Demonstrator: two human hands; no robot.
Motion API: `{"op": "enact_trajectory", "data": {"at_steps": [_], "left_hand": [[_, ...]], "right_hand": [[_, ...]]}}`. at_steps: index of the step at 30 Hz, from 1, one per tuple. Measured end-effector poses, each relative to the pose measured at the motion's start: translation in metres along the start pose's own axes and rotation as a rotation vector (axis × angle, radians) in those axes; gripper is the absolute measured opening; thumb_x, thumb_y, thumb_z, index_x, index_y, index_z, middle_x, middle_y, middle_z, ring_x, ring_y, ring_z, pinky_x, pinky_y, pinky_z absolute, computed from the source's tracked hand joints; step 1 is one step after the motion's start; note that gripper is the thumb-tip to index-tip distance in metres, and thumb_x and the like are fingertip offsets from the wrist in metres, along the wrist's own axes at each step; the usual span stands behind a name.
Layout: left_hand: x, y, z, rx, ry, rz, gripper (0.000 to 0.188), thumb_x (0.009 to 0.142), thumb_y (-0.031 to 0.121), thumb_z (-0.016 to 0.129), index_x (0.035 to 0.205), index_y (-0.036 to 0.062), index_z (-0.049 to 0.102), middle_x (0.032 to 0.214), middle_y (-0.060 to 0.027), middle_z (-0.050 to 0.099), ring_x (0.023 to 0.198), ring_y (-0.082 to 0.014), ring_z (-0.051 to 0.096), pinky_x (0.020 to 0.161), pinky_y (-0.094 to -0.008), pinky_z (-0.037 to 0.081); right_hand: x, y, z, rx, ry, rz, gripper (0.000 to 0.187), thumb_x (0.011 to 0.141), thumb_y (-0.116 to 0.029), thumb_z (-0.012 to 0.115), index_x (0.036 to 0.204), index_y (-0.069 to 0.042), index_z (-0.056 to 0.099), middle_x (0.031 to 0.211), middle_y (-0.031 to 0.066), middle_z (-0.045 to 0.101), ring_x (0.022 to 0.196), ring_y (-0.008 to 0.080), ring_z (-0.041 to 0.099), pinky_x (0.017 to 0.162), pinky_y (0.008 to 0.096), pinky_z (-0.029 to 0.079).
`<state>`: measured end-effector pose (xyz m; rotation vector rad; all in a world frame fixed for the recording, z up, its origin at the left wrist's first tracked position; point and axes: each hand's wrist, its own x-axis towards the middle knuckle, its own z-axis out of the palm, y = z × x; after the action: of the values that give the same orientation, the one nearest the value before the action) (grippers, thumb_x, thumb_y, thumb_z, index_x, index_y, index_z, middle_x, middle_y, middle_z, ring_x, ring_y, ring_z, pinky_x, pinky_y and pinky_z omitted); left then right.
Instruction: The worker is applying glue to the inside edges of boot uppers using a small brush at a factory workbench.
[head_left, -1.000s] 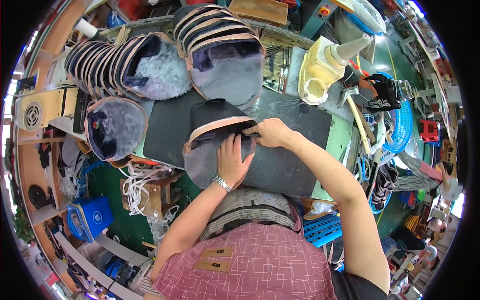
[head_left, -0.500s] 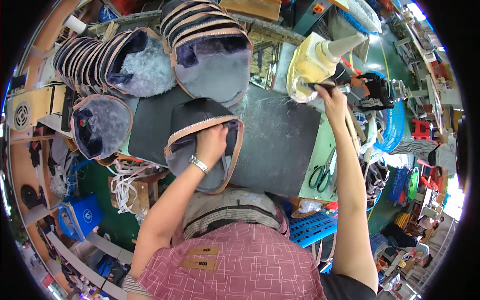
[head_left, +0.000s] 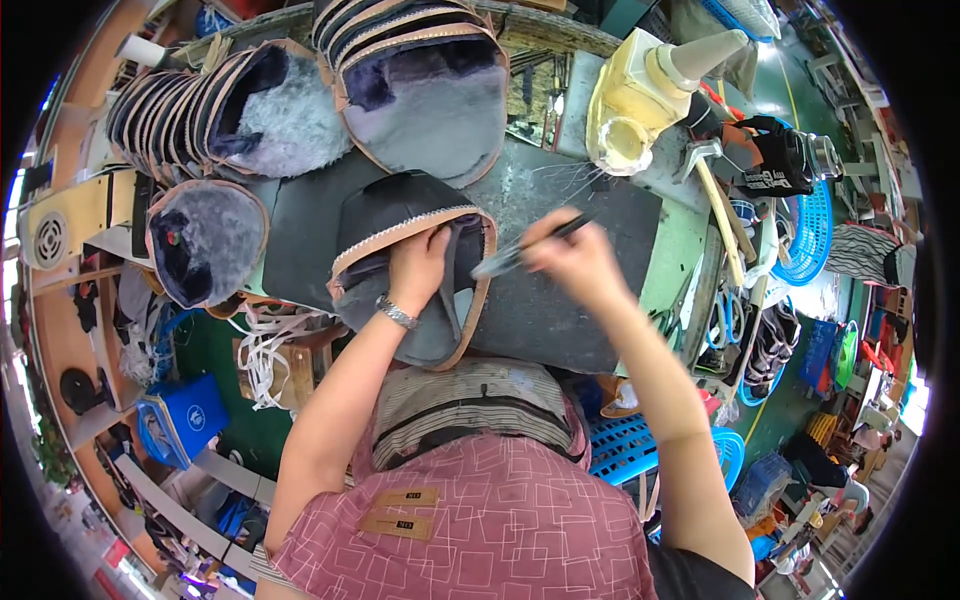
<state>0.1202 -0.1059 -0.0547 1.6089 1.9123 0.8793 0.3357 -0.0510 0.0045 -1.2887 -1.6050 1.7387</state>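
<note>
Left hand (head_left: 416, 274) inside slipper (head_left: 400, 207), right hand (head_left: 582, 262) gripping brush (head_left: 512, 257)

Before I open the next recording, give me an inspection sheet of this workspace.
Surface: scuffed dark mat on green tabletop.
Things: tan-edged black slipper; brush-like tool, blurred.
Clutter: stacked slippers, cone-topped yellow container, hammer.
Grips: left hand inside the slipper, fingers hidden; right hand holding the tool near the slipper's opening.
Cables: nothing seen for certain.
Surroundings: green floor, blue basket, blue bin.
</note>
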Motion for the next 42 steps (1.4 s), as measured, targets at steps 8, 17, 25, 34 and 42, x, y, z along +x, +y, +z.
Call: {"op": "enact_trajectory", "data": {"at_steps": [8,17,25,34,42], "left_hand": [[-0.012,0.014,0.008,0.027,0.091,-0.024,0.022,0.081,0.023,0.057,0.086,0.0025,0.061,0.078,-0.0187,0.06,0.073,-0.0344,0.059,0.061,-0.038,0.047],[0.002,0.028,0.007,0.402,-0.081,0.384,0.06,0.071,0.012,0.063,0.124,0.0052,0.036,0.116,-0.0172,0.043,0.101,-0.036,0.044,0.086,-0.0402,0.037],[0.049,-0.021,0.043,-0.239,-0.319,0.021,0.027,0.083,0.021,0.052,0.103,0.0037,0.058,0.099,-0.0215,0.059,0.094,-0.0336,0.056,0.08,-0.0366,0.044],[0.062,0.016,0.019,-0.109,-0.558,-0.025,0.034,0.084,0.028,0.051,0.108,0.0051,0.056,0.104,-0.0151,0.06,0.095,-0.0245,0.057,0.081,-0.0322,0.043],[-0.032,0.03,-0.012,0.533,-0.391,0.617,0.05,0.075,0.017,0.057,0.122,0.0069,0.042,0.119,-0.0122,0.048,0.12,-0.0327,0.035,0.098,-0.0517,0.026]], "right_hand": [[-0.015,0.045,0.078,-0.416,0.23,-0.406,0.029,0.068,-0.025,0.073,0.067,-0.003,0.053,0.054,0.008,0.055,0.048,0.0168,0.055,0.044,0.0249,0.044],[-0.034,0.016,0.007,0.48,0.644,-0.038,0.017,0.081,-0.016,0.06,0.074,-0.003,0.052,0.066,0.004,0.054,0.045,0.0082,0.046,0.039,0.0214,0.04],[-0.016,0.013,0.047,-0.139,0.442,-0.479,0.018,0.07,-0.006,0.069,0.076,-0.002,0.052,0.078,0.007,0.059,0.073,0.0155,0.057,0.061,0.0284,0.048],[0.018,0.028,0.031,-0.67,0.291,-0.783,0.025,0.059,0.0,0.068,0.074,-0.004,0.048,0.081,0.0103,0.06,0.075,0.026,0.059,0.065,0.0337,0.049],[-0.004,0.005,-0.055,-0.243,0.759,-0.438,0.011,0.075,-0.005,0.064,0.079,-0.001,0.054,0.075,0.0069,0.059,0.07,0.0133,0.056,0.067,0.026,0.046]]}}
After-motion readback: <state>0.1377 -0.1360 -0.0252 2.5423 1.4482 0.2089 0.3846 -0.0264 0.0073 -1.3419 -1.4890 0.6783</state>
